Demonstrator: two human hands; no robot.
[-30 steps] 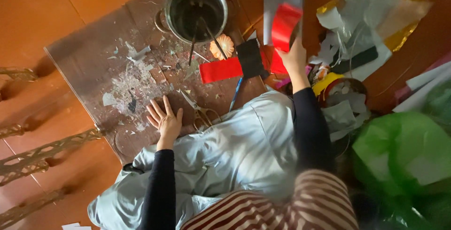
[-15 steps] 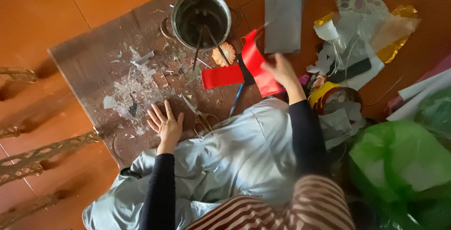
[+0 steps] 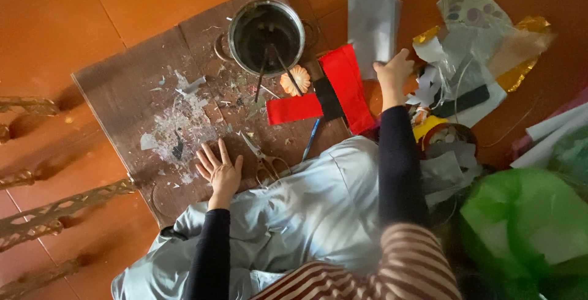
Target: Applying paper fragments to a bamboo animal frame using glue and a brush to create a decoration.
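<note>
**Left hand flat on the board, right hand on the grey sheets**

Your left hand [image 3: 219, 170] lies flat on the brown wooden board [image 3: 122, 101], palm down, with the fingers spread and holding nothing. Just beside it, to its right, lie the scissors [image 3: 264, 160], very close to the thumb side (I cannot tell if they touch). Around this hand the board is covered with small paper scraps [image 3: 177, 125].

Your right hand [image 3: 393, 75] is stretched forward and rests on the lower edge of the folded grey sheets [image 3: 372, 23], which lie on the orange floor [image 3: 92, 6] beyond the board. The fingers are bent over the edge; whether they pinch the sheets or only press on them I cannot tell.

Between your two hands lies the red paper [image 3: 346, 87], one long strip joined with a shorter strip [image 3: 294, 108] and a black piece [image 3: 329, 98] where they meet. A blue pen [image 3: 310, 140] lies below them. At the far side of the board stands a round metal pot [image 3: 266, 29] with thin sticks inside, and a small orange flower-shaped thing [image 3: 294, 79] lies just beside it.
</note>
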